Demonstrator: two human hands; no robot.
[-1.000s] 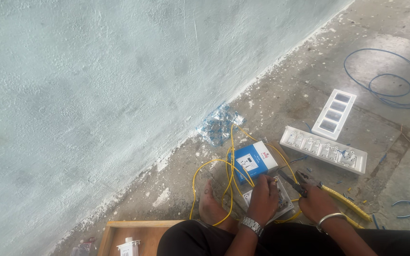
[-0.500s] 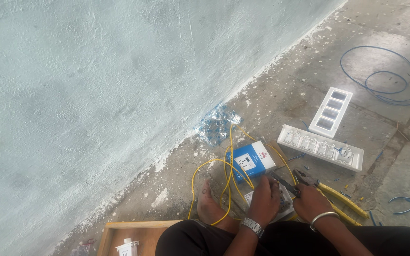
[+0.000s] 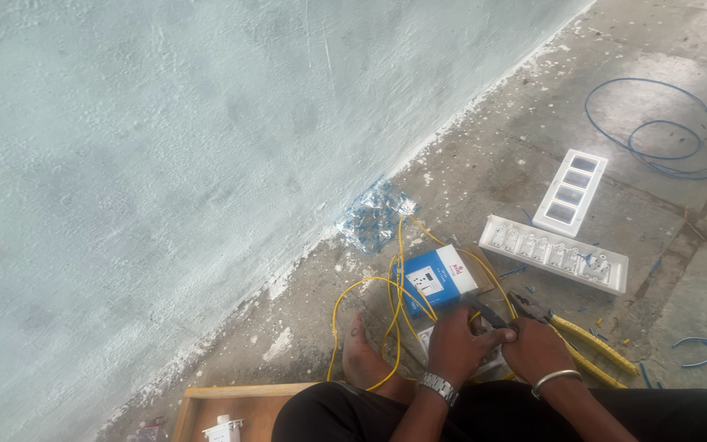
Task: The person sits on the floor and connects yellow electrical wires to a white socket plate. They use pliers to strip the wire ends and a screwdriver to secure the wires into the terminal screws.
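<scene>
A rough, pale green plastered wall (image 3: 165,164) fills the upper left, its foot running on a slant down to the lower left. Below it lies a grey concrete floor (image 3: 484,164), speckled with white plaster crumbs along the wall's base.

At the upper right a thin blue wire (image 3: 656,131) lies in loose loops on the floor. Nearer, a long white switch plate (image 3: 554,254) rests flat, its long axis running from upper left to lower right, with a row of small moulded switches on it. Just beside its far edge lies a shorter white frame (image 3: 570,191) with four dark square openings, pointing up and to the right. A crumpled clear plastic wrapper (image 3: 374,221) sits against the wall's foot.

A small blue and white cardboard box (image 3: 435,278) lies just beyond the hands, with yellow wire (image 3: 370,327) curling around and over it in thin loops. Yellow-handled pliers (image 3: 574,340) lie on the floor to the right of the hands, handles pointing lower right, dark jaws toward the hands.

The left hand (image 3: 460,344), with a metal watch on its wrist, and the right hand (image 3: 538,350), with a metal bangle, meet with fingers curled closed on a small dark tool and the yellow wire. What exactly each grips is too small to tell. A bare foot (image 3: 362,360) rests beside the left hand. A wooden tray (image 3: 239,405) edge shows at the bottom.
</scene>
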